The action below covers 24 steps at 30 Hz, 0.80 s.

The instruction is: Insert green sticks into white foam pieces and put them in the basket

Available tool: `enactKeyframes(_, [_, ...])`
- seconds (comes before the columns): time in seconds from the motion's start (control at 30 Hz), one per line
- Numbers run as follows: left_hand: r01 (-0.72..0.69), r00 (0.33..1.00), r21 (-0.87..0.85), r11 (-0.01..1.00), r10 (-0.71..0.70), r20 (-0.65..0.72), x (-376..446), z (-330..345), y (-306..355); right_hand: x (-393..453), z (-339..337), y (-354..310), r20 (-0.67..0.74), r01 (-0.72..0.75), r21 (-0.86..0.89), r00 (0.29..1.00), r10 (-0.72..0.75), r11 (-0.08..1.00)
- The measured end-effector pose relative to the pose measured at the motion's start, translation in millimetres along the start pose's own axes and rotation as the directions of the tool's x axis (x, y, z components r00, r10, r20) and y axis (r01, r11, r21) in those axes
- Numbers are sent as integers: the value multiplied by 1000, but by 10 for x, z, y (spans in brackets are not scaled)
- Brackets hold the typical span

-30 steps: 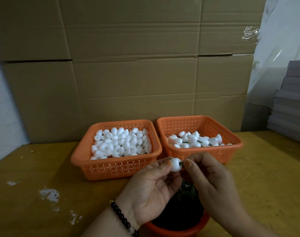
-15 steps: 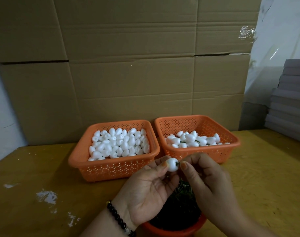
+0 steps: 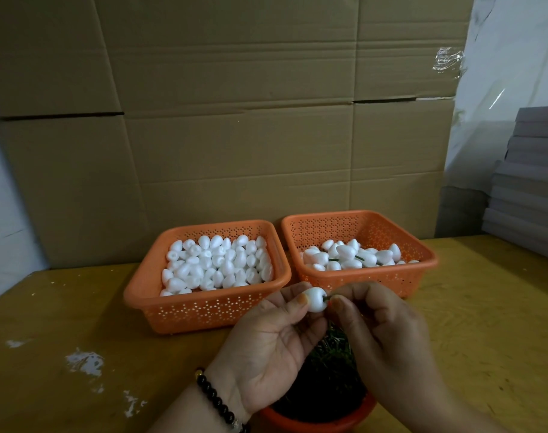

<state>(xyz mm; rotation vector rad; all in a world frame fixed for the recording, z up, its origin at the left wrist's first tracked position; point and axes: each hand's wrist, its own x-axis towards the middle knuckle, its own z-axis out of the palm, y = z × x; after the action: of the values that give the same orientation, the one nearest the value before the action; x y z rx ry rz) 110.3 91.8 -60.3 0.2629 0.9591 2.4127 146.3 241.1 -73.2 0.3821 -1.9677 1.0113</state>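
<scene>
above the counter (image 3: 79, 307), in front of the two baskets, the left hand (image 3: 266, 339) pinches a white foam piece (image 3: 315, 300) while the right hand (image 3: 379, 326) pinches a green stick (image 3: 326, 297) at its end. insertion looks underway; next the stick likely needs pushing home, then the piece goes to the right basket (image 3: 422, 267). left palm turned up.

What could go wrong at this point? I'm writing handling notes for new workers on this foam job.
1. The left hand pinches the foam piece only at its fingertips; a hard push from the right hand on the green stick might pop it loose or dent it.
2. Only a short bit of stick shows, so it could enter crooked.
3. The two orange baskets touch; the finished piece could land in the left basket instead of the right basket.
</scene>
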Motion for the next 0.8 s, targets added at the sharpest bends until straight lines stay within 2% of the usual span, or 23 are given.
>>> enactKeyframes(0.17, [-10,1000,17,1000,11,-22,11,-33,15,-9,-11,-12,11,-57,70,998,56,996])
enactKeyframes(0.8, [43,996,68,997,-37,-86,4,-32,0,0,-8,-21,97,-56,65,994,49,996])
